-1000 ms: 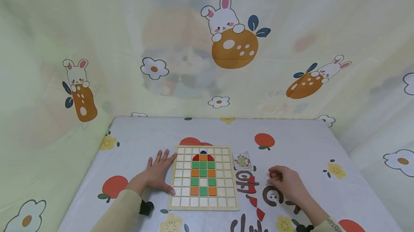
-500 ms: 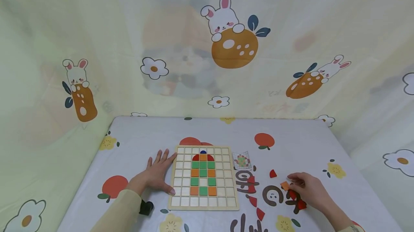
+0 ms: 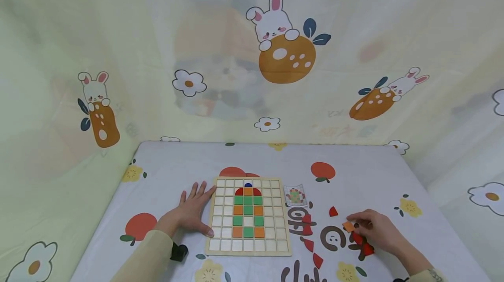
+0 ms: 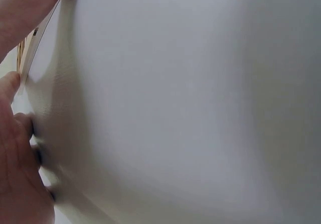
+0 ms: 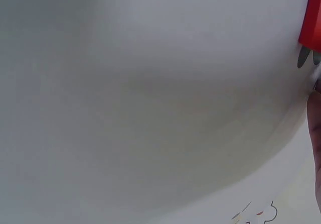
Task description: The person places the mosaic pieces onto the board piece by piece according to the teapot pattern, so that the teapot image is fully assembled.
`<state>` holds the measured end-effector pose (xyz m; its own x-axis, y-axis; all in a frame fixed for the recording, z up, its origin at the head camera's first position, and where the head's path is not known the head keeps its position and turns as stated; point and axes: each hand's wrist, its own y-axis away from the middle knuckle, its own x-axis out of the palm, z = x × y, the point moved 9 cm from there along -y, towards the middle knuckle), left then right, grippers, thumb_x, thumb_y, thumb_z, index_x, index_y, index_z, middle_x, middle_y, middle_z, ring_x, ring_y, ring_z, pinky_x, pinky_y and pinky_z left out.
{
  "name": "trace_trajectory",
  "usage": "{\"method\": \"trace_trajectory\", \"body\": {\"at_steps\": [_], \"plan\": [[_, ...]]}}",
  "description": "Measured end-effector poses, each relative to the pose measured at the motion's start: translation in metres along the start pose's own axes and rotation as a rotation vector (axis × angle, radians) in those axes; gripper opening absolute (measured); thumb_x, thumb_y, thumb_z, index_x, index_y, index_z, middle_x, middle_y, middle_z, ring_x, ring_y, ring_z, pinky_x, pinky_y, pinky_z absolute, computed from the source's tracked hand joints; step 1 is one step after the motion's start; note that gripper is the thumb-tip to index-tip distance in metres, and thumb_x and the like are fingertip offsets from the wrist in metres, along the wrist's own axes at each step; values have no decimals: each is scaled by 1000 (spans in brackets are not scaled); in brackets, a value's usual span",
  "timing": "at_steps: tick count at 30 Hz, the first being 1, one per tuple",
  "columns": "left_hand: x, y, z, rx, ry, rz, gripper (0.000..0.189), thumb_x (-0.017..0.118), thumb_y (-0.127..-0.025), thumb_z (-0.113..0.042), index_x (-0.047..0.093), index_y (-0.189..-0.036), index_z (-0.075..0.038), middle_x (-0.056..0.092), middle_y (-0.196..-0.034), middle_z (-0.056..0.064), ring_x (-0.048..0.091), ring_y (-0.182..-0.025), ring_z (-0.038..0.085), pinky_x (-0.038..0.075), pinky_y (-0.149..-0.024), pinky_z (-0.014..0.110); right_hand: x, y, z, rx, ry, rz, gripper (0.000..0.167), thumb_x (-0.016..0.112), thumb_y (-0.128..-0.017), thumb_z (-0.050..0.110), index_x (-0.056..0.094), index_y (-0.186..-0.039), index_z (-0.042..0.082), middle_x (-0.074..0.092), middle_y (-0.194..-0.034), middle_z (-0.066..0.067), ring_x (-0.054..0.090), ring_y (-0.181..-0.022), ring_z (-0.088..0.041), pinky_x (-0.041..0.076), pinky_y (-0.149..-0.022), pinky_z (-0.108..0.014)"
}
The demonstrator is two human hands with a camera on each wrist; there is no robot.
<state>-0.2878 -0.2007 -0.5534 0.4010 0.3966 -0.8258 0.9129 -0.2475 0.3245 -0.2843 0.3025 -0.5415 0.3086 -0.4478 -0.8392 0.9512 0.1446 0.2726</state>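
My left hand (image 3: 190,212) is spread with straight fingers, its thumb and index fingertip at the left edge of the pale wooden grid board (image 3: 209,247). Green and orange squares, red quarter-rounds and a blue half-round form a figure on the board. Over on the right, my right hand (image 3: 378,228) has bent fingers close about an orange square tile (image 3: 348,227), the index fingertip just above it; I cannot tell whether they pinch it. Red pieces (image 3: 368,249) lie below that palm, partly hidden. The right wrist view shows red (image 5: 312,28) beside a fingertip.
A pattern card (image 3: 295,195) lies against the board's right side. Several red pieces (image 3: 317,260) are strewn between board and right hand, with a lone red quarter-round (image 3: 333,211) farther back. The cloth (image 3: 366,172) has printed fruit and letters.
My right hand has let go of the red quarter-round, which now lies on the cloth, and has moved right to the orange tile. The left hand has stayed put.
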Motion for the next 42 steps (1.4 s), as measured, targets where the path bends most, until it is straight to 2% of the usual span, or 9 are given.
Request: {"method": "trace_trajectory", "body": {"at_steps": [7, 14, 23, 27, 33, 42], "plan": [[-1, 0, -1, -1, -1, -2, 130, 96, -59, -48, 24, -164, -21, 9, -173, 16, -3, -159, 44, -1, -123, 72, -1, 0, 3, -23, 21, -17, 25, 82, -86, 14, 77, -111, 12, 67, -103, -2, 56, -89, -16, 52, -72, -21], [0, 0, -1, -5, 0, 7, 131, 96, -59, -49, 24, -164, -21, 9, -173, 16, -3, -159, 43, -1, -123, 71, 0, 0, 1, -5, 32, -37, 23, 82, -86, 15, 76, -108, 9, 67, -104, -5, 58, -90, -18, 57, -79, -34], [0, 0, -2, -7, -2, 4, 130, 96, -59, -49, 24, -164, -21, 10, -173, 16, -3, -159, 44, -1, -123, 71, 1, 3, -1, 35, 15, -60, 31, 82, -87, 19, 72, -111, 3, 69, -101, -5, 59, -88, -18, 59, -80, -39], [0, -1, -2, -9, -7, 3, 131, 96, -59, -49, 24, -164, -21, 10, -173, 17, -3, -159, 44, 0, -123, 71, 3, 4, 9, 49, -27, -51, 34, 81, -88, 20, 71, -114, 1, 71, -101, -5, 60, -87, -17, 61, -83, -38], [0, -2, -1, -8, -8, 0, 131, 96, -59, -49, 24, -164, -21, 9, -173, 17, -3, -159, 44, 0, -123, 72, 7, 4, 31, 42, -56, -54, 34, 80, -89, 20, 71, -115, 1, 71, -102, -5, 60, -86, -15, 60, -76, -29], [1, -2, -1, -6, -11, 3, 131, 96, -59, -50, 24, -164, -21, 9, -173, 17, -3, -159, 44, 0, -123, 72, 16, 0, 69, -65, -57, -88, 29, 83, -85, 19, 73, -109, 5, 69, -101, -2, 61, -89, -15, 59, -77, -30]]}}
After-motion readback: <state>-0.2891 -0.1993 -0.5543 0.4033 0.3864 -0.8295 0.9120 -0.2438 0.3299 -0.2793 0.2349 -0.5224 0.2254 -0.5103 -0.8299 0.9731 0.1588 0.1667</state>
